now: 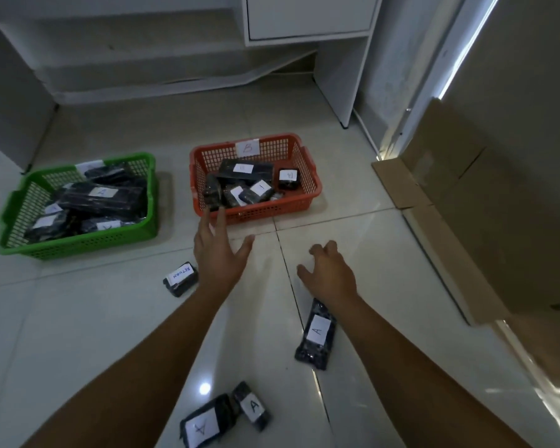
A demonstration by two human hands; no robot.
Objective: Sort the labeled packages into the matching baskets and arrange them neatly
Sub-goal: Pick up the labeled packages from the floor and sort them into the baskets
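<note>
Two baskets stand on the tiled floor [78,318]: a green basket [78,245] at left and an orange basket [299,203], tagged B, beside it, both holding black packages. Four packages lie loose: one RETURN package [180,278] and three A packages [317,334] [252,405] [204,421]. The left hand [217,253] is spread, empty, before the orange basket; the right hand [328,273], loosely curled, holds nothing. Cardboard boxes [485,202] stand right.

Two baskets [78,244] [256,212] sit side by side on the floor [94,318], loose packages [316,334] nearer, boxes [466,202] right.
</note>
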